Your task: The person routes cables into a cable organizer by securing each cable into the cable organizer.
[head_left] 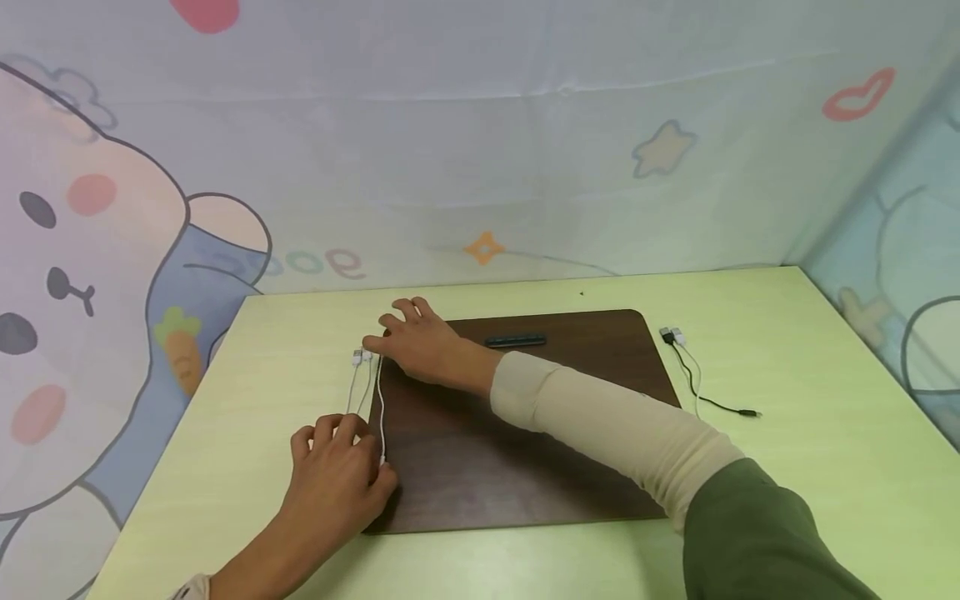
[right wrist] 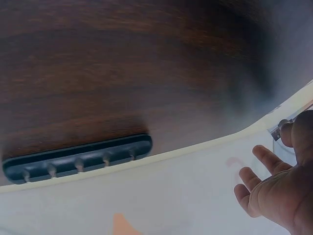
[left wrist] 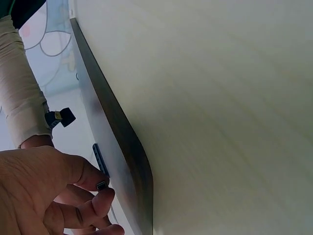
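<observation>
My right hand (head_left: 420,343) pinches the metal plug (right wrist: 275,132) of a white USB cable (head_left: 382,408) near the board's far left corner. The cable runs down along the left edge of the dark brown wooden board (head_left: 510,450). At its other end, my left hand (head_left: 337,467) holds a small connector (left wrist: 101,185) between thumb and finger, by the near left part of the board. Toward the board's far edge sits a dark cable holder (head_left: 516,340) with several slots, seen close up in the right wrist view.
Two more white USB cables (head_left: 360,385) lie on the pale table (head_left: 247,392) left of the board, partly behind my left hand. To the right of the board lie a black cable (head_left: 693,389) and a white one (head_left: 699,375). A printed cloth (head_left: 480,150) stands behind the table.
</observation>
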The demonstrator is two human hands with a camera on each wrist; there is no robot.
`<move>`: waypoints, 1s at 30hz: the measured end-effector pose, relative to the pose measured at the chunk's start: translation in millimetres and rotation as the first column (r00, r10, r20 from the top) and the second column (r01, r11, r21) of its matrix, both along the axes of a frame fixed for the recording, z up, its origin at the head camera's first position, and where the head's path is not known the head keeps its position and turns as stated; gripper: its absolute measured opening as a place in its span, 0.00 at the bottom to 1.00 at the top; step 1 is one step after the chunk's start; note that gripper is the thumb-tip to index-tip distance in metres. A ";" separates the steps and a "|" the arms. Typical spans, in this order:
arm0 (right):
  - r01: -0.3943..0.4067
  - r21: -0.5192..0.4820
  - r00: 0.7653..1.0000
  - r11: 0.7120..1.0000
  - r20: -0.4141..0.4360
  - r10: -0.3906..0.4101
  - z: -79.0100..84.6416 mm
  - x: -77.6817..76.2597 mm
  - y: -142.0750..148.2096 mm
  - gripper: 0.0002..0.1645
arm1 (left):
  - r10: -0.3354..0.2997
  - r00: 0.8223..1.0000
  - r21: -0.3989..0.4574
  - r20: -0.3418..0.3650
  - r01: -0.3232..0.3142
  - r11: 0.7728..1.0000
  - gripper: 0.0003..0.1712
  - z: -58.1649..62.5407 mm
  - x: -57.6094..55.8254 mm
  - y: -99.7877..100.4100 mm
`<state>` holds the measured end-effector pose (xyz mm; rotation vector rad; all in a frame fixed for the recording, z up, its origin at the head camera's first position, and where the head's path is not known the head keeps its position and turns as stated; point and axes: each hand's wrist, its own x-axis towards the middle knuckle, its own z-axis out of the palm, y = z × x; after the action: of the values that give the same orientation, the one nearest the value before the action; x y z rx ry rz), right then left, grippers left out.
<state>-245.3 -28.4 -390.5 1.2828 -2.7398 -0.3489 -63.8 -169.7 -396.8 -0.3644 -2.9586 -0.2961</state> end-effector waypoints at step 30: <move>0.040 0.037 0.999 0.999 0.026 -0.041 -2.1 -9.0 52.9 0.23 | -0.129 0.986 -0.090 -0.104 0.120 0.989 0.13 1.7 -13.3 37.0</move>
<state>-254.2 24.5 -392.5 1.2513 -2.7981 -0.3900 -77.1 -132.7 -395.1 -0.5593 -2.8516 -0.1606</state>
